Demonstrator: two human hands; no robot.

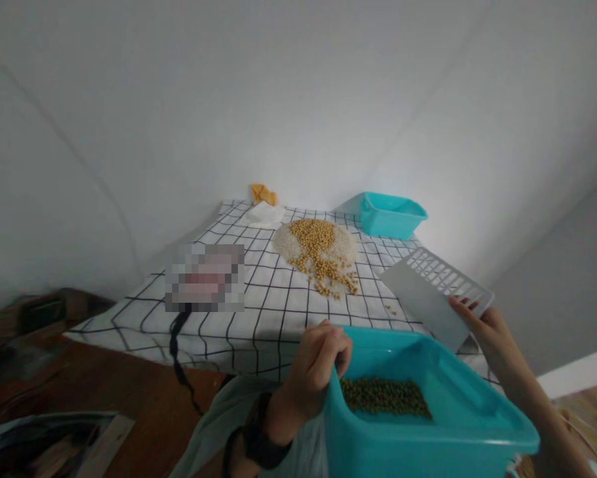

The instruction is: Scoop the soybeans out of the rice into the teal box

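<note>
My left hand (321,362) is closed around the left rim of a turquoise plastic bin (457,398) held near my body. Small green beans (385,396) lie in the bottom of the bin. My right hand (482,325) grips the lower corner of a white slotted plastic tray (435,289), held tilted above the table's right side. On the checked tablecloth (273,299) lies a heap of yellow soybeans (321,252) on a spread of white rice (285,242).
A second turquoise bin (392,214) stands at the table's far right by the wall. A white cloth (264,214) and an orange scrap (263,194) lie at the far edge. A blurred patch (204,277) with a dark cord sits left. Wooden floor lies below.
</note>
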